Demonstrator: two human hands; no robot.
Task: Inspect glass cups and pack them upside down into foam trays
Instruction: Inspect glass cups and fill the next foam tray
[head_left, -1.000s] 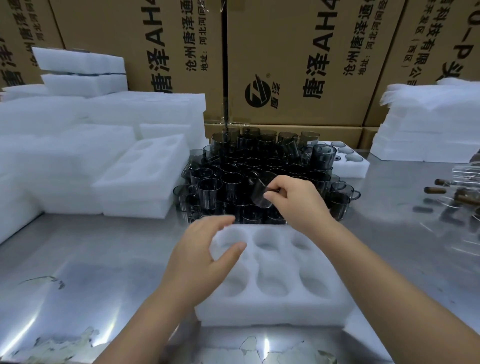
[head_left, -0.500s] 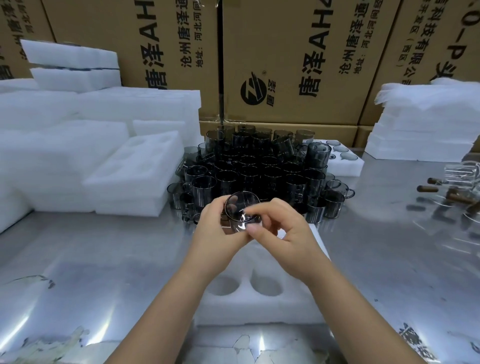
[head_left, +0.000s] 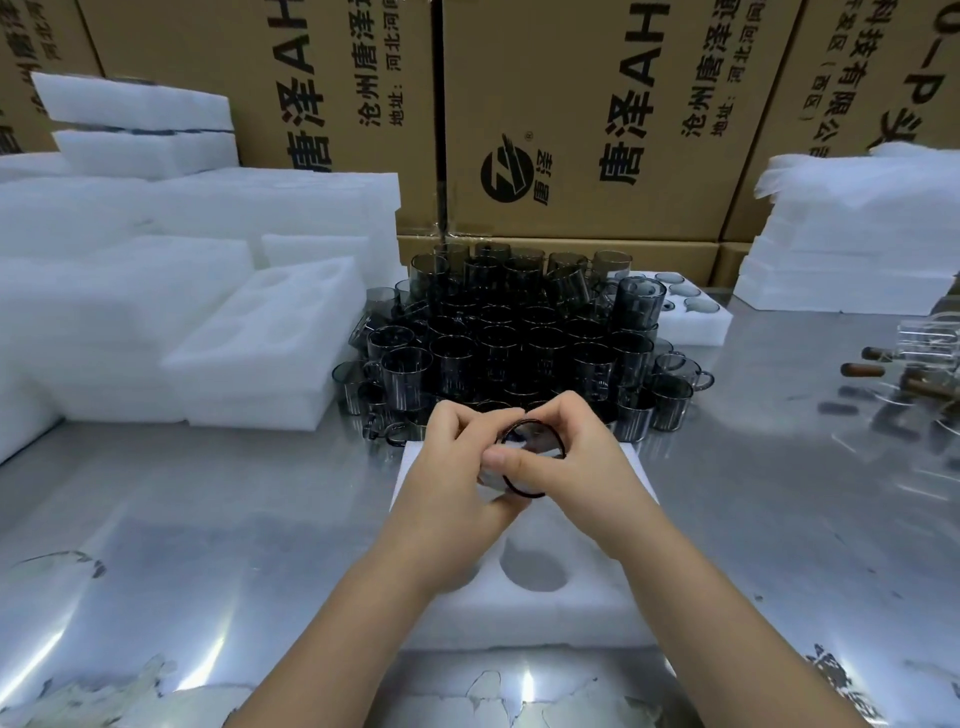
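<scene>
1. Both hands hold one smoky grey glass cup (head_left: 532, 457) just above the far half of the white foam tray with round pockets (head_left: 571, 608). The left hand (head_left: 452, 467) curls round the cup's body. The right hand (head_left: 576, 467) pinches the dark rim between thumb and bent fingers. The cup lies tilted, its mouth facing the camera, and sits in no pocket.
2. This looks like the inspection step. The one pocket in clear view is empty, and the arms hide the rest of the tray.
3. The grip relies largely on fingertips on smooth glass, so the cup could slip while being turned over. It might then strike the shiny steel table (head_left: 208, 545) or chip against the crowded cluster of dark glass cups (head_left: 519, 338) just behind the hands.
4. That cluster is packed rim to rim, with some cups stacked, so a knuckle reaching in could topple several.
5. An inverted cup pressed in off-centre could tear the foam or sit crooked. Whether this cup has a handle cannot be seen.
6. The brown cardboard cartons (head_left: 571, 130) behind carry black print: a round logo with "唐泽", large "唐泽AH" cut off by the frame, "沧州唐泽通…", "地址:河北河间…", and at right "科技有限公司".
</scene>
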